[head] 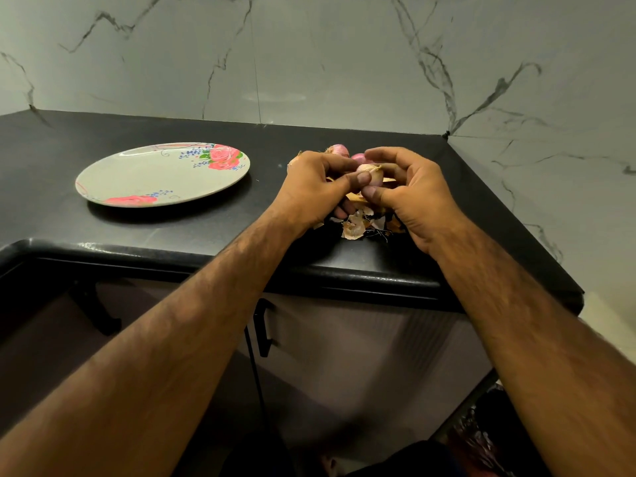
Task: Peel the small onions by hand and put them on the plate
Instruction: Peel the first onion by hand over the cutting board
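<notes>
Forearms: the left forearm (pixel 172 339) and right forearm (pixel 516 321) lie nearest the camera and reach forward over the counter edge, which brings the two hands together above one spot.

Left hand (pixel 316 187): its fingers are curled around the onion from the left and its thumb (pixel 358 179) presses on the front. It seems to be steadying the bulb so the other hand can pull.

Right hand (pixel 413 197): its fingers are curled in from the right and its thumb (pixel 373 193) sits low on the bulb, apparently pinching at loose skin (the exact grip on the skin is too small to tell).

Onion (pixel 373 173): pale pink and held between both hands just above the counter, with a dry flap sticking up at its top.

Peels (pixel 354 227): a heap of papery scraps lies right under the hands, most likely because the onion is held there so the skin falls in one place.

Unpeeled onions (pixel 339 150): they sit just behind the hands, close enough to be picked up next.

Plate (pixel 137 173): a flowered plate well to the left of the left hand, clear of the peels. No onion lies on it, so the task looks to be at an early stage.

Counter (pixel 206 228): dark, and it carries the plate, the onions and the peels.
</notes>
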